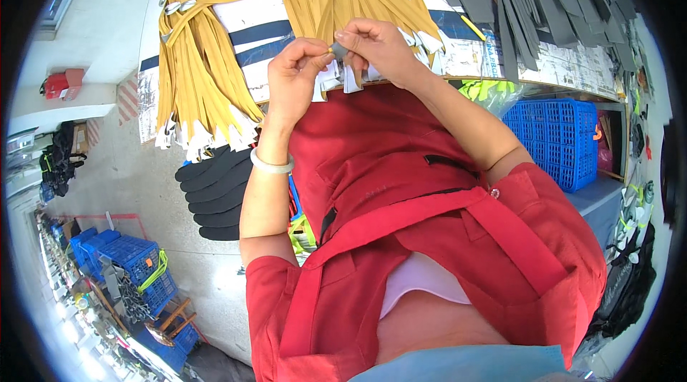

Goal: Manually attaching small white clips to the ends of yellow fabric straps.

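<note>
Both of my hands meet at the near edge of the table, over the front of my red apron. The fingers of my left hand (297,64) are pinched at one side of a small grey tab (338,51), where a speck of yellow shows. From the other side my right hand (376,49) grips the same tab between thumb and fingers. Just beyond lie long mustard-yellow strips (325,3) with white ends, fanned over the table edge. A second bundle of yellow strips (204,60) hangs down to the left.
Dark grey strips (512,10) drape over the table at the right, near a yellow pen-like stick (472,28). A blue plastic crate (551,140) stands below them. Black curved pieces (215,196) are stacked at lower left; more blue crates (136,264) stand beyond.
</note>
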### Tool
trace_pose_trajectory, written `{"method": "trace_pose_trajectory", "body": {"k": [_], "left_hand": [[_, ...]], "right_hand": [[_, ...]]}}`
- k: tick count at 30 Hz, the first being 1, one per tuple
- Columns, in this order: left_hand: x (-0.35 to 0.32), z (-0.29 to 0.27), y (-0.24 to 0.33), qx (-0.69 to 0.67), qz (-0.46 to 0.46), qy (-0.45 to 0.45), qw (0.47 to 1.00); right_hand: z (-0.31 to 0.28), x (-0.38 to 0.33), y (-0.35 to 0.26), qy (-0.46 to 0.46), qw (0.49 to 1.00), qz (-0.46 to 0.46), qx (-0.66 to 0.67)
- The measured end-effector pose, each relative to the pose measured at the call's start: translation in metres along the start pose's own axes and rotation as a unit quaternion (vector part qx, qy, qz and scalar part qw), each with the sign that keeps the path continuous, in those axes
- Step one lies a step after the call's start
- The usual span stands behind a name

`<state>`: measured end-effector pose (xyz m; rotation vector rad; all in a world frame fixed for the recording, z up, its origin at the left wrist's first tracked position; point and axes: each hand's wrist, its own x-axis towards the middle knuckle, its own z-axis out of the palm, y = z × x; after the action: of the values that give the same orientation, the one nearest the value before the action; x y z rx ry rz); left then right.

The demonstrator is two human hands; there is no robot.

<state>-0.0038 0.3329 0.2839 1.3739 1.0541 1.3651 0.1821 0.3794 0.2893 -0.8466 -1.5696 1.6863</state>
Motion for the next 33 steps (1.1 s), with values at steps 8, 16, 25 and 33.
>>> {"method": "trace_pose_trajectory", "body": {"k": [8,16,25,33], "left_hand": [[0.027,-0.140,0.032,-0.095,0.072,0.282,0.952],[0.011,-0.092,-0.002,-0.134,0.005,0.157,0.978],[-0.008,-0.029,-0.013,-0.067,-0.051,0.089,0.992],[-0.002,-0.173,0.007,-0.015,0.086,0.371,0.924]], "right_hand": [[-0.036,-0.016,0.015,0.149,0.985,0.086,-0.007],[0.003,-0.007,0.003,0.036,0.996,0.047,-0.069],[0.031,0.028,0.004,0.003,1.000,0.001,-0.011],[-0.026,-0.005,0.003,0.066,0.998,0.016,0.016]]}}
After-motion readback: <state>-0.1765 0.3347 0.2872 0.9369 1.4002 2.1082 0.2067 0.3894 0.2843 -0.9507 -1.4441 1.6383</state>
